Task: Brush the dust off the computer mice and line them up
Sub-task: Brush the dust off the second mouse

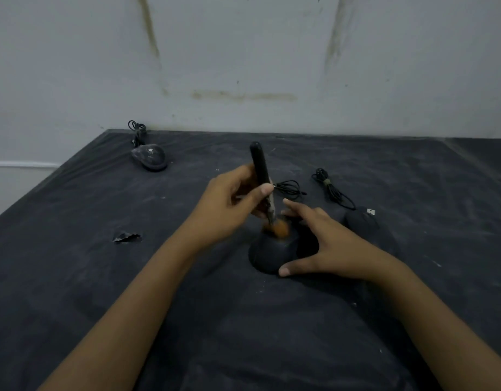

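- I see the middle mouse [269, 255] at the centre of the table [102, 277], between the left hand [229, 210] and the right hand [325, 244].
- The brush [262, 176] is tilted above it, with its bristles on the mouse's top.
- The second mouse [361, 224] is just right of the right hand, its coiled cable [331, 190] behind it.
- The third mouse [152, 158] lies far back-left, near the wall [243, 52].
- A scrap [126, 237] lies well left of the middle mouse.

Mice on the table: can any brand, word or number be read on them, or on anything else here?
No text can be read.
Far mouse: a pale mark on top, too blurred to read.
Near mouse, right mouse, brush: no lettering shows.
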